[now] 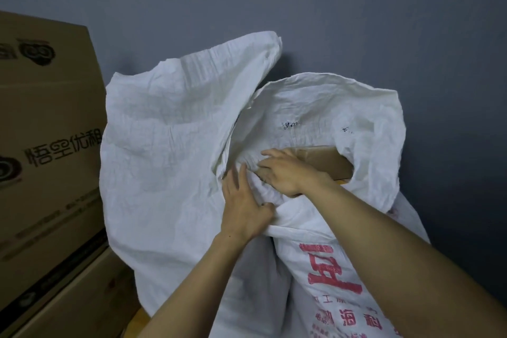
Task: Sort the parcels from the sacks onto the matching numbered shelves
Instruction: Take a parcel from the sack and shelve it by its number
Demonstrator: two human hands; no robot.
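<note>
Two white woven sacks lean against a grey wall. The left sack (164, 151) stands tall and crumpled. The right sack (343, 107), with red characters printed on its front, is open at the top. A brown cardboard parcel (326, 163) shows inside its mouth. My right hand (285, 173) reaches into the mouth, fingers curled over the parcel's near left end. My left hand (244, 208) grips the right sack's front rim, thumb pinching the fabric down. The rest of the parcel is hidden by the sack.
Large brown cardboard boxes (46, 145) with black printed characters are stacked at the left, close beside the left sack. The grey wall (329, 8) runs behind everything. A strip of yellowish floor (137, 321) shows at the bottom.
</note>
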